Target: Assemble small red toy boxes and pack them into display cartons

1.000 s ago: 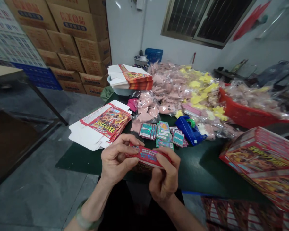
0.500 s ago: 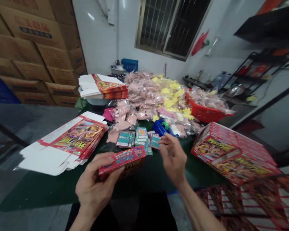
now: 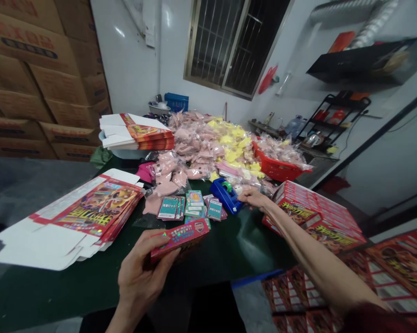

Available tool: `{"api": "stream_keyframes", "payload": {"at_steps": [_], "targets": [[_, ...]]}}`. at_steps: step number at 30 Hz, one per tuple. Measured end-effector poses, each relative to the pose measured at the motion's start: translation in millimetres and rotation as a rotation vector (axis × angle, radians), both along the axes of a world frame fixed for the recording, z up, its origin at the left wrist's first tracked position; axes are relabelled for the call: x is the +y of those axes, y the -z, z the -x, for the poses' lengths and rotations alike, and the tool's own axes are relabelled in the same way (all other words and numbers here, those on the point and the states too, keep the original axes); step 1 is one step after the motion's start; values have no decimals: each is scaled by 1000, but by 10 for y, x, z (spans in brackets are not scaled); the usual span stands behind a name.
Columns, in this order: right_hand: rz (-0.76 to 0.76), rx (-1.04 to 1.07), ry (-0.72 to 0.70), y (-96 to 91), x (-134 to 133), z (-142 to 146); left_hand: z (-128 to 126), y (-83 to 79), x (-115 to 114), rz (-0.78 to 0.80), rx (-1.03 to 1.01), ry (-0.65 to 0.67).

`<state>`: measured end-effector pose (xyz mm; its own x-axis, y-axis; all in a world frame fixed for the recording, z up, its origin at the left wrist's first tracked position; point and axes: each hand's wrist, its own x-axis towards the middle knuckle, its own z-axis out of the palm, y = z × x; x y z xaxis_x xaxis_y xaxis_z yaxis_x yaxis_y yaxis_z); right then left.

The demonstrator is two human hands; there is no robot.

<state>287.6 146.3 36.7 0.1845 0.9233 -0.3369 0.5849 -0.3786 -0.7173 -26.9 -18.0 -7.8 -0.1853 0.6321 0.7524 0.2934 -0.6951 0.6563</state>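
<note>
While its thumb lies along the near edge and its fingers curl underneath, the left hand (image 3: 139, 275) clasps a small red box (image 3: 180, 235), held tilted just above the dark green bench (image 3: 229, 249). The right hand (image 3: 254, 198) is stretched far out at one o'clock from that box, palm down, its fingertips just beside the blue tape dispenser (image 3: 225, 194); whether they pinch anything cannot be told. Between the two hands, at twelve o'clock from the box, a loose spread of teal cards (image 3: 189, 206) lies flat on the bench. At nine o'clock sits a stack of flattened red carton blanks (image 3: 79, 217) with white flaps hanging over the bench edge. At three o'clock from the right hand, touching its wrist, stands a block of finished red boxes (image 3: 308, 212). Beyond the dispenser, at twelve o'clock, rises a heap of bagged pink and yellow toys (image 3: 208, 143), with a red basket (image 3: 276, 170) at its right and a second stack of blanks (image 3: 135, 132) at its left.
</note>
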Motion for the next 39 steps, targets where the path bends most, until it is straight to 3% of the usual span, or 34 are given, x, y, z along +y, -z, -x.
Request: {"api": "stream_keyframes", "payload": {"at_steps": [9,16,19,23,30,35,39], "targets": [[93,199,293,149,-139,344,-7,5,14,-5,-24,12],[-81,364,418,147,-142,355,-3,7,20,0,-27,23],[-215,459,428,221,-298,325,-5,-15,25,-6,-27,22],[-335,546,409,459,-558,292,-3,-34,44,-52,28,-25],[-281,451,357,794,-520,271,-12,-20,43,-74,5,-64],[-376,319,313,800,-501,213,-19,-95,27,-32,-17,17],[-507,295,263,655,-851,378,-34,-186,14,-17,-13,-2]]}}
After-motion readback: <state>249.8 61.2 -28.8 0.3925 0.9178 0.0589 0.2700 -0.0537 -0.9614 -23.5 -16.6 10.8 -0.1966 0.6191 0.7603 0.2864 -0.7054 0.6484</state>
